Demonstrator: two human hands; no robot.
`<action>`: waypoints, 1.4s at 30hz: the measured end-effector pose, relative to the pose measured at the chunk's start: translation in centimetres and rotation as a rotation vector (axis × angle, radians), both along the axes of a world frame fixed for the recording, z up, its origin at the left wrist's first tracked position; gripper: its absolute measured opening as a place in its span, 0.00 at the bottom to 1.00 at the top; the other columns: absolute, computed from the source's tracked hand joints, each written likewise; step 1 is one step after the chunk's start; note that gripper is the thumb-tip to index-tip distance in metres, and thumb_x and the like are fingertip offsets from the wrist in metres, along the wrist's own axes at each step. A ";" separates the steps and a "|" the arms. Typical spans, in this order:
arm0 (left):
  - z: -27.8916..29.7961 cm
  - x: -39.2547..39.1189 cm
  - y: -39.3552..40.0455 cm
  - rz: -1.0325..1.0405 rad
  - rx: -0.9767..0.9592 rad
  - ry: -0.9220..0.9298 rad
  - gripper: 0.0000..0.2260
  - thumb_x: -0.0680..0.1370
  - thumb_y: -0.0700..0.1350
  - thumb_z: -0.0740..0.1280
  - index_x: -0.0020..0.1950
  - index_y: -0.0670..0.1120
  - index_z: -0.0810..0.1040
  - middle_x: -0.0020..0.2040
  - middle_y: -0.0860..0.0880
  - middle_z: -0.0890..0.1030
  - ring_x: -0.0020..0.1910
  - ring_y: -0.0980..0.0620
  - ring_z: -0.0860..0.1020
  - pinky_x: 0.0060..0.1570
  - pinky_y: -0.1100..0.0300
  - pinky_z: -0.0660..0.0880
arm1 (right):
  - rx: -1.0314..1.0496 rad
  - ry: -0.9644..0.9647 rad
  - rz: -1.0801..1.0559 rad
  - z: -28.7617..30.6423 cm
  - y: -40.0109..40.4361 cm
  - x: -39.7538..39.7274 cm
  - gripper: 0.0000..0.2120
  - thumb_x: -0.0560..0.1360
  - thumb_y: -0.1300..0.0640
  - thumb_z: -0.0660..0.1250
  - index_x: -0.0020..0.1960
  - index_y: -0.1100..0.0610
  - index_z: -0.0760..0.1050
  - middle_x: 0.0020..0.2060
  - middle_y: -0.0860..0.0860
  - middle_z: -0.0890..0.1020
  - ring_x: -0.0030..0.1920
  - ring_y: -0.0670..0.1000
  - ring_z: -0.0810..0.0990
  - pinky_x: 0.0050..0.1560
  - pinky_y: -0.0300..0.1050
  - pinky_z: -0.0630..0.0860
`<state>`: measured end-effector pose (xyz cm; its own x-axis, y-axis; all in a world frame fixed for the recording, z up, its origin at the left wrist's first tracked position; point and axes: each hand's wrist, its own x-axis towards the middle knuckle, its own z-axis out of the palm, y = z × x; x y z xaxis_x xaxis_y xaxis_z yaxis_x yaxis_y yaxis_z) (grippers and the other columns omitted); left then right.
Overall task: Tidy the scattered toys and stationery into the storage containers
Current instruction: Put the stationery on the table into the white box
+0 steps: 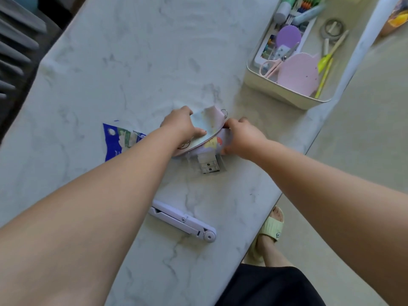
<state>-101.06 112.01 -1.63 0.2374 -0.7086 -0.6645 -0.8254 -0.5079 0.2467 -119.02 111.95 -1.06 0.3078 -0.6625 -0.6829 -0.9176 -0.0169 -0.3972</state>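
A small pastel booklet [206,127] with cartoon pictures and a metal ring lies bent open in the middle of the marble table [132,62]. My left hand [182,125] grips its left side, thumb on the upper page. My right hand [242,138] pinches its right edge. Under the booklet a small clear box [208,165] with white blocks inside pokes out toward me. The cream storage tray [284,93] at the far right holds pink scissors [273,66], pens, glue sticks, a purple disc and a pink cat-shaped pad.
A torn blue snack wrapper [119,140] lies left of my left hand. A folded white phone stand [183,220] rests near the table's front edge. Tape rolls [332,28] sit in the tray's far corner. Beyond the right edge are the floor and my sandalled foot [270,228].
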 end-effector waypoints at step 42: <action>5.3 -17.4 -18.1 0.145 -0.499 0.221 0.30 0.70 0.34 0.51 0.69 0.52 0.71 0.61 0.45 0.76 0.55 0.45 0.77 0.47 0.60 0.71 | -0.522 -0.313 -0.630 3.3 -17.6 -16.9 0.17 0.78 0.57 0.63 0.65 0.48 0.76 0.59 0.51 0.77 0.60 0.51 0.76 0.61 0.38 0.71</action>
<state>-118.45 93.93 3.66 0.2488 -0.9201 -0.3025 -0.6574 -0.3898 0.6449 -135.92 94.37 2.28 -0.0984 -0.9767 -0.1906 -0.6674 0.2068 -0.7154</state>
